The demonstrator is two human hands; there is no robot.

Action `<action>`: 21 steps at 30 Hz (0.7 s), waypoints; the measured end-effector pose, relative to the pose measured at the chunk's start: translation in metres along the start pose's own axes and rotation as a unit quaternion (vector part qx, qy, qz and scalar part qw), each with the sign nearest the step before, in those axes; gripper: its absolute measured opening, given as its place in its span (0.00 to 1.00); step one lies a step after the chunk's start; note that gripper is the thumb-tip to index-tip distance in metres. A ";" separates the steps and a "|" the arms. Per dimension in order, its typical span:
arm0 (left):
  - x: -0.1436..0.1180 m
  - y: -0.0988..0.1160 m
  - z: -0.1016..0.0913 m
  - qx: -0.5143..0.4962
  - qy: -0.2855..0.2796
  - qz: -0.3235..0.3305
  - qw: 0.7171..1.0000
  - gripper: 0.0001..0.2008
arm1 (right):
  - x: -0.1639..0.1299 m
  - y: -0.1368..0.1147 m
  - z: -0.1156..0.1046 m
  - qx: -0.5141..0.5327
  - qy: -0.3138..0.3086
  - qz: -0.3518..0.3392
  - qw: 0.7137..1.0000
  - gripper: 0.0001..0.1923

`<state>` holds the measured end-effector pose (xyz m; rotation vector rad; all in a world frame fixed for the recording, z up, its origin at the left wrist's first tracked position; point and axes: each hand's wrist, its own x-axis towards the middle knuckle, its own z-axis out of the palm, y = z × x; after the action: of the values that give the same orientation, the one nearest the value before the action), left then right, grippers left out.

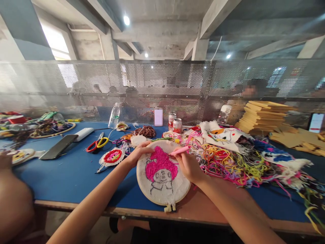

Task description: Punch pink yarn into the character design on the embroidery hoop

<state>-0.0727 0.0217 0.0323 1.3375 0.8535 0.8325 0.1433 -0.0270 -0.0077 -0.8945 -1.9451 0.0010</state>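
Observation:
An embroidery hoop with white cloth leans up at the table's front edge, its screw clamp at the bottom. The cloth bears a character outline with a hood filled in bright pink yarn loops. My left hand grips the hoop's upper left rim; its fingertips lie partly out of sight. My right hand is closed around a pink punch needle pen, held slantwise over the upper right of the pink patch. The pen's tip is close to the cloth; whether it pierces it I cannot tell.
Tangled yarn heaps up on the right, below stacked brown boards. Scissors, a black phone and a round yarn piece lie left. A bottle and drink cans stand behind. A co-worker's arm shows at far left.

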 end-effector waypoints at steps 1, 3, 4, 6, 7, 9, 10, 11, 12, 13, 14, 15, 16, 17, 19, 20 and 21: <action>0.000 0.000 0.000 -0.001 -0.003 0.004 1.000 0.10 | 0.000 0.000 0.000 -0.003 0.000 -0.007 1.000 0.06; -0.001 -0.001 0.001 -0.004 -0.007 0.012 1.000 0.10 | 0.001 0.000 0.000 -0.007 -0.001 -0.022 1.000 0.06; -0.001 -0.001 0.001 -0.005 -0.007 0.016 1.000 0.09 | 0.001 0.000 0.000 -0.008 -0.003 -0.028 1.000 0.05; -0.001 -0.002 0.001 -0.004 -0.008 0.022 1.000 0.09 | 0.002 0.000 0.000 -0.009 -0.008 -0.036 0.999 0.05; -0.001 -0.002 0.001 -0.003 -0.010 0.024 1.000 0.09 | 0.002 0.000 0.000 -0.008 -0.010 -0.037 0.999 0.05; -0.001 -0.002 0.000 -0.002 -0.013 0.027 1.000 0.09 | 0.002 0.000 -0.001 -0.006 -0.009 -0.034 0.999 0.05; -0.001 -0.002 0.000 -0.002 -0.014 0.027 1.000 0.09 | 0.002 0.000 -0.001 -0.004 -0.007 -0.031 0.999 0.05; -0.001 -0.002 0.000 -0.003 -0.015 0.027 1.000 0.08 | 0.002 -0.001 -0.001 -0.001 -0.005 -0.026 1.000 0.05; -0.001 -0.002 0.000 -0.004 -0.015 0.027 1.000 0.08 | 0.002 -0.001 -0.001 0.001 -0.002 -0.020 1.000 0.05; -0.001 -0.002 0.000 -0.004 -0.013 0.027 1.000 0.08 | 0.002 -0.002 -0.001 0.001 -0.001 -0.014 1.000 0.06; -0.001 -0.002 0.000 -0.003 -0.011 0.026 1.000 0.09 | 0.003 -0.003 -0.001 -0.001 -0.001 -0.009 1.000 0.06; -0.001 -0.002 -0.001 -0.001 -0.010 0.024 1.000 0.09 | 0.003 -0.003 -0.001 -0.003 -0.002 -0.007 1.000 0.06; -0.001 -0.003 -0.001 0.001 -0.008 0.022 1.000 0.10 | 0.003 -0.004 -0.001 -0.005 -0.005 -0.008 1.000 0.06; 0.000 -0.003 -0.001 0.002 -0.007 0.021 1.000 0.10 | 0.003 -0.004 -0.001 -0.008 -0.013 -0.011 1.000 0.06; 0.002 -0.005 -0.002 0.001 -0.006 0.018 1.000 0.10 | 0.003 -0.004 -0.001 -0.012 -0.034 -0.018 0.999 0.06; 0.002 -0.006 -0.003 0.000 -0.006 0.016 1.000 0.10 | 0.002 -0.004 -0.002 -0.012 -0.046 -0.020 0.999 0.06; 0.003 -0.007 -0.003 -0.001 -0.004 0.015 1.000 0.10 | 0.002 -0.003 -0.002 -0.011 -0.055 -0.020 0.998 0.06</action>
<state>-0.0739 0.0254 0.0248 1.3536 0.8265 0.8509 0.1421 -0.0290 -0.0039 -0.8863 -2.0683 0.0043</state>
